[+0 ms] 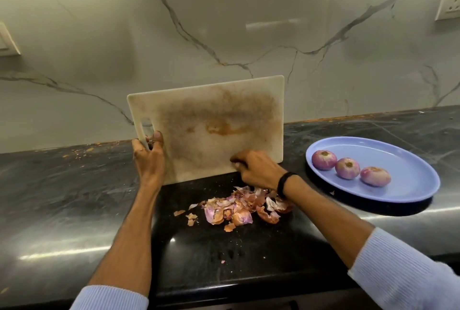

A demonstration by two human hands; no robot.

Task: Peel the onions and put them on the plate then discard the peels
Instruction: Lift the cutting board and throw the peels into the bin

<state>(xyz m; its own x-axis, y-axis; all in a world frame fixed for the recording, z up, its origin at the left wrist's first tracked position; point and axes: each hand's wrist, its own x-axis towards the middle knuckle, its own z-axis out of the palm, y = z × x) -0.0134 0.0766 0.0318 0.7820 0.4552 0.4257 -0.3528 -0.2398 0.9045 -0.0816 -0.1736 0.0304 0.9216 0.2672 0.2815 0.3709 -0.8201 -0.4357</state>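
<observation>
Three peeled purple onions (347, 168) lie in a row on the blue plate (408, 185) at the right. A pile of onion peels (239, 210) sits on the dark counter in front of me. A stained white cutting board (211, 125) stands tilted up on its long edge behind the peels. My left hand (148, 155) grips the board at its handle slot on the left side. My right hand (256, 167) rests with curled fingers against the board's lower face, just above the peels; whether it holds anything is not visible.
The black stone counter (62, 197) runs left to right, with small peel crumbs near the back wall. A marble backsplash rises behind it, with a wall socket (448, 3) at the upper right. The counter's front edge lies close below the peels.
</observation>
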